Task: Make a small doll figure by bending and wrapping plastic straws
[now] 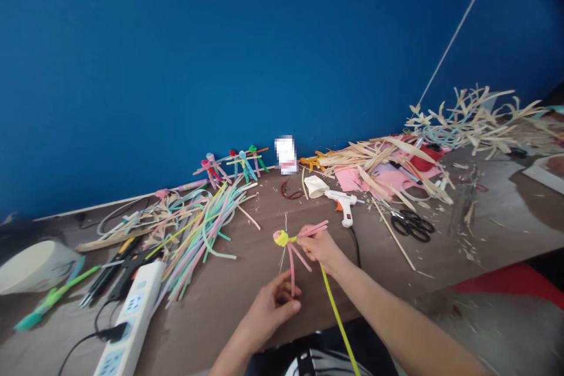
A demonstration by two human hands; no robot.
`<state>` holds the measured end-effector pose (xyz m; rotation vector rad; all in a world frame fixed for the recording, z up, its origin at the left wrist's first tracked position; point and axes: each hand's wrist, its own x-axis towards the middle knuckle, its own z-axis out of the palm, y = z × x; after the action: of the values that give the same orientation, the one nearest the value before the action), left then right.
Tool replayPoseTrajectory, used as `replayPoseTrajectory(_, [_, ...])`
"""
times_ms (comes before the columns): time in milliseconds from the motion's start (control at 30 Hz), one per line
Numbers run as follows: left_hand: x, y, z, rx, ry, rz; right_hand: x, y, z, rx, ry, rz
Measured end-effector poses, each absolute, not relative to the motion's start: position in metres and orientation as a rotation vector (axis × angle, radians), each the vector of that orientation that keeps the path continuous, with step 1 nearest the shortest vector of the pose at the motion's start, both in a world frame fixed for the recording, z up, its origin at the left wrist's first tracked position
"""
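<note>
- Pink-and-yellow pipe-cleaner figure (282, 238) is held over the surface (253, 255), near the middle of my view, with two pink strips hanging from it.
- My right hand (315, 245) has its fingers pinching the figure beside the yellow-wrapped end; two pink tips stick out past them.
- My left hand (275, 302) has curled fingers, thumb apart, at the lower end of the longer pink strip; I cannot tell whether they grip it.
- If the right pinch slips, I judge the yellow wrap could spring loose.
- A long yellow pipe cleaner (337, 308) runs below my right wrist towards my lap; my forearm could snag it and tug the wrap askew.
- The black cord (356, 247) of the white glue gun (346, 207) lies near that forearm; a sweep outward could drag the gun.
</note>
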<state>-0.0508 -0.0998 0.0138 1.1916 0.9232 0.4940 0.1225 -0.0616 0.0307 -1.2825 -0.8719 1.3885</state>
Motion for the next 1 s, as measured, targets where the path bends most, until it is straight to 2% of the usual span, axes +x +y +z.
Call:
replayPoseTrajectory(67, [-0.068,-0.086,0.025,1.291,0.991,0.472,0.129,-0.062,0.038,-1.310,-0.945,1.358])
replayPoseTrajectory(167, [-0.083,-0.064,0.047,1.290,1.065,0.616,0.136,-0.063,0.051,-1.379,-1.133,1.278])
replayPoseTrajectory(400, [-0.053,-0.049,0.075,1.309,1.056,0.797,0.140,-0.067,0.063,-1.528,-1.427,1.069])
replayPoseTrajectory(700, [-0.036,-0.051,0.078,1.080,0.920,0.626,0.143,-0.084,0.091,-1.639,-1.703,0.690])
replayPoseTrajectory(1000, [-0.035,-0.048,0.093,1.135,0.875,0.530,0.140,-0.096,0.121,-1.659,-1.949,0.558])
